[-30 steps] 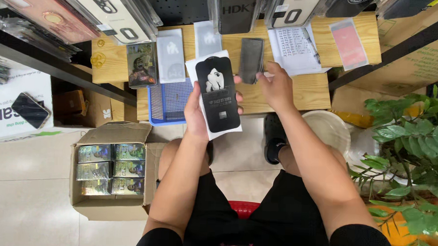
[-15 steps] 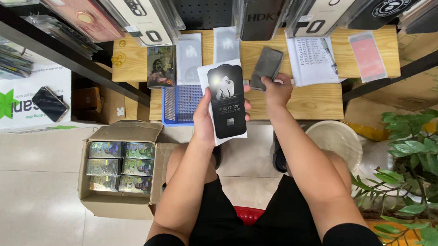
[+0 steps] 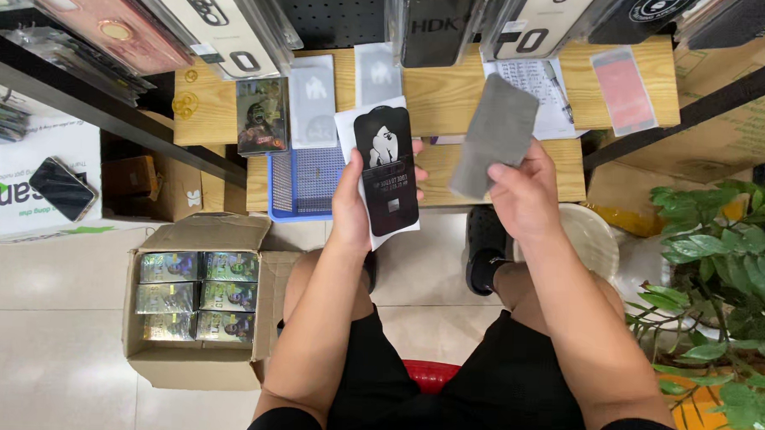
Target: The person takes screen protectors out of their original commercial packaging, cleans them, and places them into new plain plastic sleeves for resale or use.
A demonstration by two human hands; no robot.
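My left hand [image 3: 354, 207] holds up a flat white package [image 3: 386, 169] with a black phone-shaped print on its front. My right hand [image 3: 525, 197] grips a thin grey rectangular sheet [image 3: 495, 134] by its lower end and holds it tilted above the wooden table [image 3: 437, 98]. The two hands are side by side and apart, both over the table's front edge. My legs in black shorts are below.
A blue mesh tray [image 3: 303, 182] and several flat packages lie on the table, with a paper sheet [image 3: 539, 93] and a pink film [image 3: 622, 88]. Phone cases hang above. An open cardboard box [image 3: 194, 310] of small packs stands on the floor at left; a potted plant [image 3: 719, 278] at right.
My right hand has lifted the grey sheet off the table and drawn it towards me. The left hand keeps hold of the package; the camera view has shifted.
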